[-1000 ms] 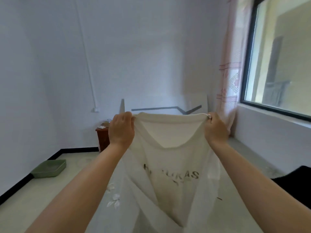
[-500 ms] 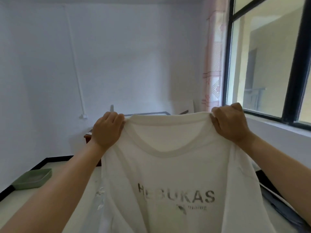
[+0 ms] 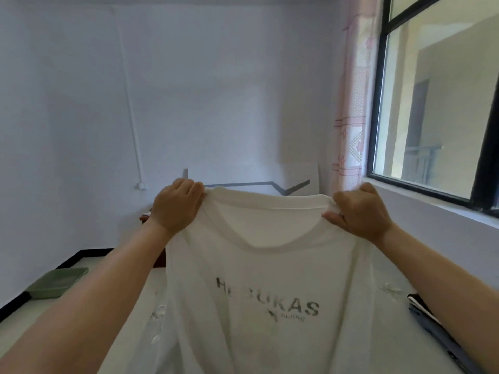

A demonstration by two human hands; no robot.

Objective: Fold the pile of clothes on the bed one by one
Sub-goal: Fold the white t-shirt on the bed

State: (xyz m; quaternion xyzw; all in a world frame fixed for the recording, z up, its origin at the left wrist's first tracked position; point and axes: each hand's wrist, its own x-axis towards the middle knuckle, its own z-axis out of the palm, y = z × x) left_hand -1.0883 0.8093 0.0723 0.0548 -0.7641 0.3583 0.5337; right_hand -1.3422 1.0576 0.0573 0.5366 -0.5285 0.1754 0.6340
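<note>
Arms reach forward as we hold a white T-shirt (image 3: 264, 268) up before us: our left hand (image 3: 175, 205) and right hand (image 3: 359, 213) each curl their fingers tight round a shoulder at the collar. Beyond lie a green tray (image 3: 55, 282), the window (image 3: 437, 103) and pink curtain (image 3: 351, 103).

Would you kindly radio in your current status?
Left hand and right hand grip white T-shirt at shoulders. Shirt held up, hanging. Nothing in the way.
</note>
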